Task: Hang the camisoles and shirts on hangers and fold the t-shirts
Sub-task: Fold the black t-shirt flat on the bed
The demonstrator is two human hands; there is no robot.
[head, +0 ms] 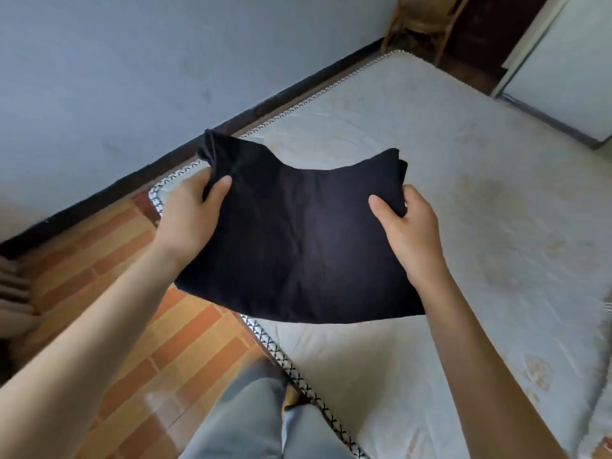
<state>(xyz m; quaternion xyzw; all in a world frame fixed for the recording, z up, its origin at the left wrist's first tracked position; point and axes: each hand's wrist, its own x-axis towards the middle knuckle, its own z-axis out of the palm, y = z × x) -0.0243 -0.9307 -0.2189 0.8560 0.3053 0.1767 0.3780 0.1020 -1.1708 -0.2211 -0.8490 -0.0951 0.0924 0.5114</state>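
A folded black t-shirt [294,240] hangs in the air over the near left corner of a bare white mattress [463,200]. My left hand [192,210] grips its upper left edge, thumb on top and the cloth bunched above the fingers. My right hand [407,230] grips its upper right edge, thumb on top. The lower part of the garment droops toward me, above the mattress edge. No hangers or other garments show.
A blue-grey wall [132,77] runs along the mattress's far left side. Brick-patterned floor [139,309] lies to the left. A wooden chair [427,21] and a white cabinet [563,67] stand past the far end. My grey trousers [251,419] show at the bottom.
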